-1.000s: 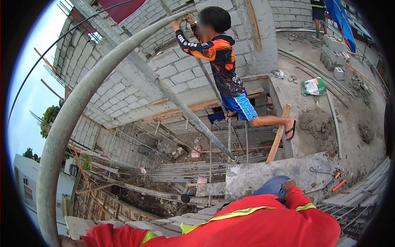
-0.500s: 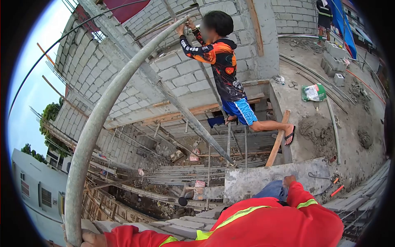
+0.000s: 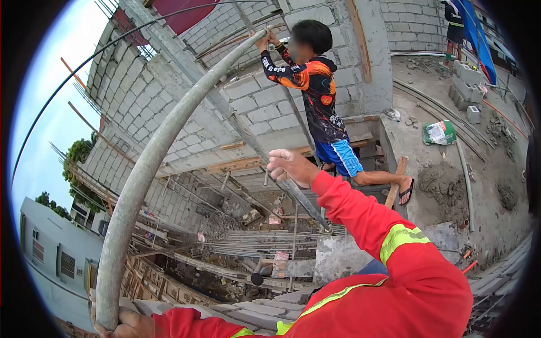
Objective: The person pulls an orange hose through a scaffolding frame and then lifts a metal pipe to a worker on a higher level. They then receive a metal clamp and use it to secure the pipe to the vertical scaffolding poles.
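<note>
A long grey metal pipe (image 3: 155, 152) slants from the bottom left up to the top middle, looking curved in this wide lens. My left hand (image 3: 132, 325) is wrapped round its lower end. My right hand (image 3: 293, 168) is raised in front of me, fingers curled in and nothing showing in them. Behind that hand, in this view, runs a sloping metal post (image 3: 253, 141). A co-worker (image 3: 324, 96) in a black and orange shirt grips the pipe's upper end with both hands, standing with legs wide apart over the gap.
Below lies a pit with several pipes (image 3: 248, 248) and wooden planks. Grey block walls (image 3: 259, 110) rise behind. On the right slab are a green and white bag (image 3: 439, 133), a mortar heap (image 3: 442, 183) and stacked hollow blocks (image 3: 468, 84). Another person (image 3: 453, 28) stands far back.
My right hand has come up from my knee to in front of the sloping post. The view has shifted slightly; my left hand and the co-worker still hold the pipe.
</note>
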